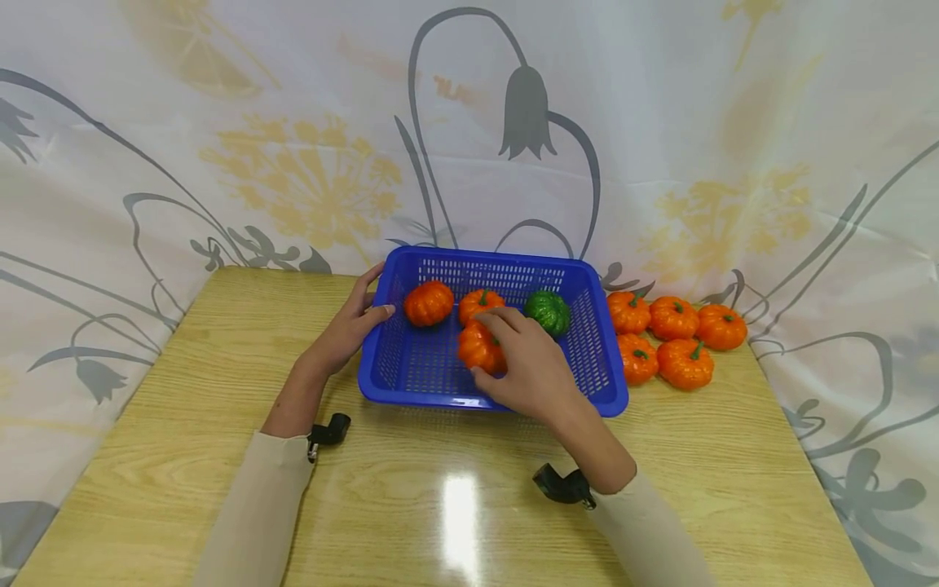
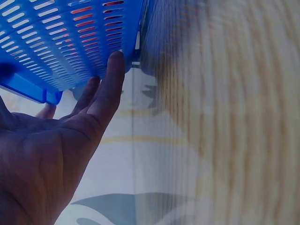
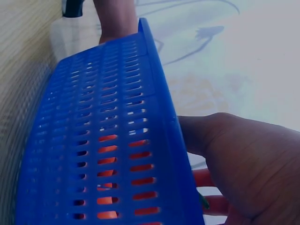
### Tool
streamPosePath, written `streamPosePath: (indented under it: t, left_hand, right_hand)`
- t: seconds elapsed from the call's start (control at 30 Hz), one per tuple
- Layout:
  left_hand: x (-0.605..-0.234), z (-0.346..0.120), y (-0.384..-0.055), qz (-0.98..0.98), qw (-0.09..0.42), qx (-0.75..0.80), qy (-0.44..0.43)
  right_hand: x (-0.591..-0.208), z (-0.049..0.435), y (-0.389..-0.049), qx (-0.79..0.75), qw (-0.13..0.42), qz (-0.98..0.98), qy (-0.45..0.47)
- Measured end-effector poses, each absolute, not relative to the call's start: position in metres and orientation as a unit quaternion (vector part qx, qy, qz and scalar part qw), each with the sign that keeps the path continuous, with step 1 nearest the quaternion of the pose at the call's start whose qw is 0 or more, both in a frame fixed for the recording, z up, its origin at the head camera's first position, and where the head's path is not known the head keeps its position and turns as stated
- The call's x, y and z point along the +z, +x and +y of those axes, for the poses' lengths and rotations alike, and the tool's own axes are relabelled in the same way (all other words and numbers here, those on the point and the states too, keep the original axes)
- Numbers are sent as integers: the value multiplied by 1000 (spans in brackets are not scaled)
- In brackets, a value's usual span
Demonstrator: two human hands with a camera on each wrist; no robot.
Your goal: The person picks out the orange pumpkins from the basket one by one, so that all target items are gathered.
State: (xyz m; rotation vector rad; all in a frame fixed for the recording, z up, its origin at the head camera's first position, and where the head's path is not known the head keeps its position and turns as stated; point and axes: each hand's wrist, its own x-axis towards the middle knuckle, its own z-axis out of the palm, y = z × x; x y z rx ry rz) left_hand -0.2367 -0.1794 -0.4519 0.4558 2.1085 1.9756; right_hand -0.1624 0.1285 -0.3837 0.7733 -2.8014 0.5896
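Note:
A blue plastic basket (image 1: 603, 342) with slotted walls stands on the wooden table. My left hand (image 1: 354, 326) grips its left side, thumb over the rim and fingers along the outer wall (image 2: 56, 42). Inside its front half, my right hand (image 1: 531, 367) holds a small orange pumpkin (image 1: 478, 349) between thumb and fingers. Behind that lies another orange pumpkin (image 1: 480, 303), partly covered by the hand. A deeper orange pumpkin (image 1: 429, 303) sits at the basket's left, and a green pumpkin (image 1: 547, 313) at its right. From the right wrist, the basket's wall (image 3: 108, 126) hides most of the contents.
Several orange pumpkins, such as the front one (image 1: 685, 364), sit grouped on the table just right of the basket. A patterned cloth (image 1: 469, 122) hangs behind the table (image 1: 411, 489). Each wrist carries a small black camera mount (image 1: 561, 484).

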Motion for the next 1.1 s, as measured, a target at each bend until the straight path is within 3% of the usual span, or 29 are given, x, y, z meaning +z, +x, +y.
streamPosePath:
  t: [0.9,1.1]
  left_hand:
    - [-450,-180,-236,725,110,664,149]
    - [-450,-179,-235,723,113,666,149]
  right_hand:
    - [-372,184,-143,237,170,-927,236]
    - [-369,199,-137,248,168,-928,222]
